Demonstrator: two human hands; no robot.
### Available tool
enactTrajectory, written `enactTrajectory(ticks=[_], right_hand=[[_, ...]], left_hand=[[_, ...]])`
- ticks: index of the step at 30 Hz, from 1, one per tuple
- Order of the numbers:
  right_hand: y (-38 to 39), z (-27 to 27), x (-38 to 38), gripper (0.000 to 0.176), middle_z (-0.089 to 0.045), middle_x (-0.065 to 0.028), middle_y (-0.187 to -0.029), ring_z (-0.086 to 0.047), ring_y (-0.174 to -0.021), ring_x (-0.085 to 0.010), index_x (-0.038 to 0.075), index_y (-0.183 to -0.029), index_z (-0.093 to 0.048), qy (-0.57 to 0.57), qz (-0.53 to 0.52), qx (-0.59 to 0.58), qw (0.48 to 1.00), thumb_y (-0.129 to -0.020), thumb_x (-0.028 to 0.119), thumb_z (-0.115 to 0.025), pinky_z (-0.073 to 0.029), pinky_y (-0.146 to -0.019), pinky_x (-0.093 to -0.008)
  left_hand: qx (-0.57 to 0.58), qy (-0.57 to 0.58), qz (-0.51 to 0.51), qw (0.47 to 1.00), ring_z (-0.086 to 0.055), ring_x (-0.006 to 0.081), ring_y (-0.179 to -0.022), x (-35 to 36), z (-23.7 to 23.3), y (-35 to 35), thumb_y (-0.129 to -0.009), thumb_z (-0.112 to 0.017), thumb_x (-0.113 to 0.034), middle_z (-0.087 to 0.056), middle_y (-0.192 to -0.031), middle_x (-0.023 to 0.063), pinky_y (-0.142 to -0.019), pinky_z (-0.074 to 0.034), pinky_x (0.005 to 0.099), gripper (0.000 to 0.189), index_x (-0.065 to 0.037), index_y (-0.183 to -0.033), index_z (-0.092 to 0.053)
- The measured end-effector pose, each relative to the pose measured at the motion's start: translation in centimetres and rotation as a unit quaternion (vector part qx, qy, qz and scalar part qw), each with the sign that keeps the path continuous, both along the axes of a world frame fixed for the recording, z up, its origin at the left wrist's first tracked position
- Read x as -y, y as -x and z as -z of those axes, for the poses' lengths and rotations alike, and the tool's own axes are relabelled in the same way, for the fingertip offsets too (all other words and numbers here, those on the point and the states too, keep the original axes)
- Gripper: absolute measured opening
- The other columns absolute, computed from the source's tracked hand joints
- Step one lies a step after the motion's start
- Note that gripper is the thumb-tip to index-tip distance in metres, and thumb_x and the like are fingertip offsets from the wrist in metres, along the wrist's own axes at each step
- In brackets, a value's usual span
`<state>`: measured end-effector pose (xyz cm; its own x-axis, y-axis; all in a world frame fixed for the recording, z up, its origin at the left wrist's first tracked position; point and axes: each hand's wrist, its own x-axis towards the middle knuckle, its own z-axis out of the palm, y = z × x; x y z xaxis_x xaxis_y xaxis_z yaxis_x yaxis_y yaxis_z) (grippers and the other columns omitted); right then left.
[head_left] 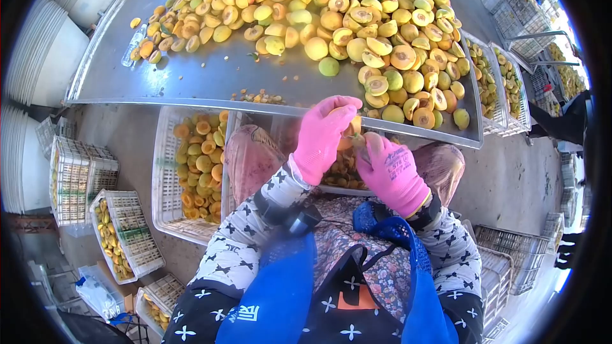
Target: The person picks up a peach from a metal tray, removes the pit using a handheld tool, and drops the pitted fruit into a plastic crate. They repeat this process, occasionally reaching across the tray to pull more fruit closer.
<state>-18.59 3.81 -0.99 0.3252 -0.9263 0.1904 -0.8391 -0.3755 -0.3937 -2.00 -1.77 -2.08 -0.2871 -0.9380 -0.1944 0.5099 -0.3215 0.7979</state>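
Observation:
Both my hands wear pink gloves and meet just below the near edge of a metal table (191, 83). My left hand (324, 135) is curled over an orange apricot (352, 129), mostly hidden by the fingers. My right hand (390, 173) grips a small blade or tool at the fruit; its tip shows near the apricot. A large heap of whole and halved apricots (357, 19) covers the table's far and right part. A single greenish apricot (329, 66) lies apart from the heap.
A white crate of apricot halves (191, 165) stands on the floor below the table, left of my knees. Smaller crates (121, 232) lie further left. Trays of halves (503, 83) sit at right. Stacked white buckets (44, 51) stand at left. Another person's dark sleeve (564, 121) shows at right.

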Motion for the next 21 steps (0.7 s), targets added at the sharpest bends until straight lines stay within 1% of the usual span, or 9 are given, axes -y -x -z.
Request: enactTrajectory(ticks=[3,7,8,9,10,13,17,20,21], right_hand=[[-0.9,0.2,-0.9,0.026,-0.063,-0.0187,-0.084,-0.063,-0.075,-0.0408,0.003,-0.108,-0.054,-0.043,-0.038,0.157,0.986,-0.086,0.011,-0.066,-0.050,-0.062,-0.0463],[-2.1,0.3,-0.8,0.017,-0.059,-0.0146,-0.071,-0.061,-0.060,-0.0350,0.003,-0.098,-0.053,-0.012,-0.034,0.228,0.973,-0.089,0.012,-0.062,-0.048,-0.054,-0.0390],[-2.1,-0.4,-0.7,0.016,-0.057,-0.0104,-0.070,-0.058,-0.057,-0.0285,0.004,-0.098,-0.052,-0.169,0.007,0.303,0.938,-0.090,0.014,-0.061,-0.046,-0.052,-0.0356],[-2.1,-1.8,-0.6,0.015,-0.056,-0.0062,-0.069,-0.056,-0.054,-0.0221,0.005,-0.097,-0.052,-0.321,0.048,0.368,0.871,-0.090,0.015,-0.060,-0.045,-0.049,-0.0322],[-2.1,-2.5,-0.7,0.015,-0.054,-0.0020,-0.068,-0.054,-0.051,-0.0157,0.005,-0.097,-0.052,-0.464,0.089,0.423,0.773,-0.091,0.017,-0.059,-0.044,-0.047,-0.0289],[-1.8,-2.2,-0.9,0.014,-0.054,0.0018,-0.070,-0.050,-0.050,-0.0068,0.006,-0.095,-0.051,-0.490,0.051,0.478,0.727,-0.092,0.019,-0.058,-0.040,-0.045,-0.0226],[-1.7,-1.3,-1.5,0.016,-0.056,-0.0008,-0.068,-0.050,-0.049,-0.0086,0.004,-0.099,-0.055,-0.506,0.045,0.502,0.700,-0.092,0.018,-0.059,-0.039,-0.044,-0.0229],[-0.9,-1.0,-1.9,0.020,-0.057,-0.0014,-0.068,-0.050,-0.048,-0.0087,0.001,-0.104,-0.057,-0.518,0.026,0.558,0.647,-0.092,0.017,-0.059,-0.038,-0.044,-0.0226],[-0.2,-0.9,-2.0,0.020,-0.057,-0.0015,-0.068,-0.050,-0.048,-0.0088,0.001,-0.105,-0.057,-0.519,0.011,0.579,0.629,-0.092,0.016,-0.059,-0.038,-0.044,-0.0226]], left_hand=[[0.010,0.020,-0.026,0.999,-0.064,0.0131,-0.083,0.0,-0.5,0.6,-0.098,-0.060,-0.021,-0.068,-0.092,0.0076,-0.076,-0.052,0.0254,0.027,0.001,-0.113,-0.064],[-0.026,0.009,-0.042,0.999,-0.066,0.0152,-0.083,-0.1,-0.7,0.6,-0.099,-0.060,-0.025,-0.069,-0.093,0.0102,-0.075,-0.055,0.0288,0.030,0.002,-0.111,-0.065],[-0.048,0.001,-0.040,0.998,-0.066,0.0157,-0.084,0.0,-0.7,0.6,-0.099,-0.060,-0.026,-0.069,-0.094,0.0109,-0.075,-0.056,0.0298,0.031,0.002,-0.111,-0.065],[-0.036,0.017,-0.055,0.998,-0.067,0.0166,-0.084,0.1,-0.6,0.7,-0.100,-0.059,-0.027,-0.069,-0.094,0.0115,-0.075,-0.057,0.0305,0.032,0.002,-0.111,-0.065],[-0.022,0.029,-0.067,0.997,-0.067,0.0175,-0.084,-0.1,-0.3,0.9,-0.100,-0.059,-0.028,-0.069,-0.095,0.0122,-0.075,-0.057,0.0312,0.033,0.002,-0.111,-0.065],[0.028,0.043,-0.081,0.995,-0.068,0.0193,-0.083,-0.4,0.0,1.1,-0.100,-0.059,-0.028,-0.070,-0.095,0.0133,-0.074,-0.058,0.0321,0.033,0.002,-0.112,-0.065],[0.100,0.058,-0.063,0.991,-0.068,0.0196,-0.081,-0.3,0.5,1.2,-0.101,-0.057,-0.030,-0.071,-0.094,0.0132,-0.073,-0.058,0.0317,0.036,0.003,-0.113,-0.064],[-0.076,-0.030,0.104,0.991,-0.068,0.0184,-0.081,0.1,-0.8,0.1,-0.102,-0.054,-0.032,-0.071,-0.094,0.0130,-0.075,-0.057,0.0303,0.039,0.003,-0.114,-0.064],[-0.033,-0.015,0.080,0.996,-0.068,0.0188,-0.082,0.3,-0.1,0.1,-0.103,-0.053,-0.033,-0.071,-0.094,0.0134,-0.075,-0.057,0.0300,0.040,0.003,-0.114,-0.064]])
